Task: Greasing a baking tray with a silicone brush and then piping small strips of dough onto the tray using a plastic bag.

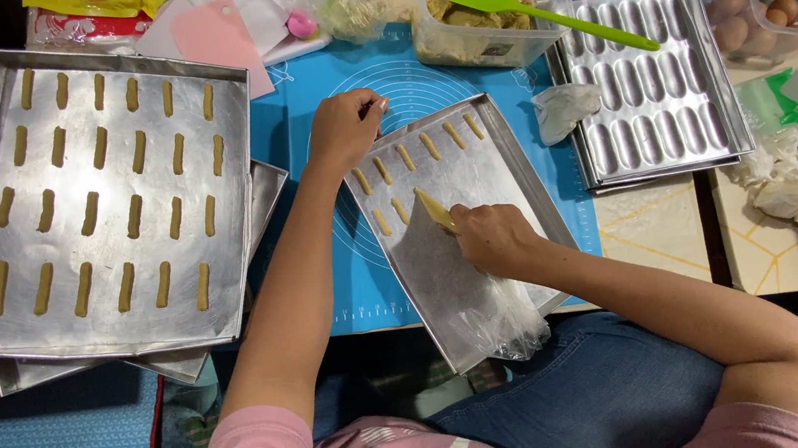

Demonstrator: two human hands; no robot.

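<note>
— Dough stick (435, 210): where is it, and which way does it run?
— It lies pinched at the fingertips of the right hand (491, 236), over the small tray (513, 177). Its long axis runs from the fingers up and away towards the left hand (341, 127), parallel to the seven pale sticks already laid just beyond it.
— And the left hand?
— Clenched on the tray's far corner, gripping the rim.
— Materials?
— The small tray is dull sheet metal, rectangular, set aslant on a blue silicone mat (312, 144) printed with white rings. A crinkled clear plastic bag (498, 317) lies under the right wrist. Beyond the left forearm sits a large tray (239, 201), same metal, carrying rows of short tan sticks, all upright in the view.
— Past the right hand?
— A ribbed mould tray (648, 99) with oval hollows, a clear tub of dough (487, 22) with a green spatula (545, 13) across it, and a clear box of eggs (771, 2).
— Any packages?
— A yellow packet (104, 0) at the top edge, a pink scraper (216, 36) beside it.
</note>
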